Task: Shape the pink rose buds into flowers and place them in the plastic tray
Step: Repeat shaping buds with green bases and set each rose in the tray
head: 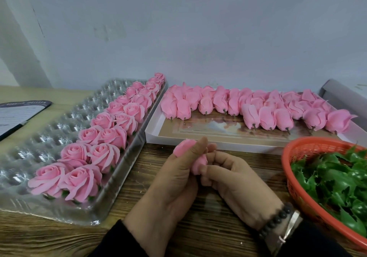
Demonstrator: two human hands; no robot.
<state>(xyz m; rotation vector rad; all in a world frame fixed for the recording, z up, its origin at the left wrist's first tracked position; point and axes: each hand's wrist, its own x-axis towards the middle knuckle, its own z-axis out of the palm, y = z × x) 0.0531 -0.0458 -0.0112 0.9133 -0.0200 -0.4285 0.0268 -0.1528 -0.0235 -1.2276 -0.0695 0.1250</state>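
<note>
At the far left edge of a wooden table lies a dark-edged sheet of paper, partly cut off; beside it sits a long clear plastic tray with rows of round cups, its left cups bare, its right side filled by two rows of opened pink flowers running from near to far, small green bases showing under the nearest; in front of the tray's right edge, the person's left hand and right hand meet over the table, both pinching one pink bud between them; the left thumb lies along a petal that stands up above it, and the right fingers curl round the bud's lower part, so most of the bud is hidden; the right wrist wears a dark bead bracelet and a watch; behind the hands lies a shallow white cardboard box holding many closed pink buds laid in rows, short stubs pointing toward the person; at the right edge an orange plastic basket holds green leaf-shaped pieces; the step in hand appears to be opening this bud's outer petals; next, it seems, each petal must be eased outward gently without tearing, then the finished flower set upright in a free cup of the tray.
</note>
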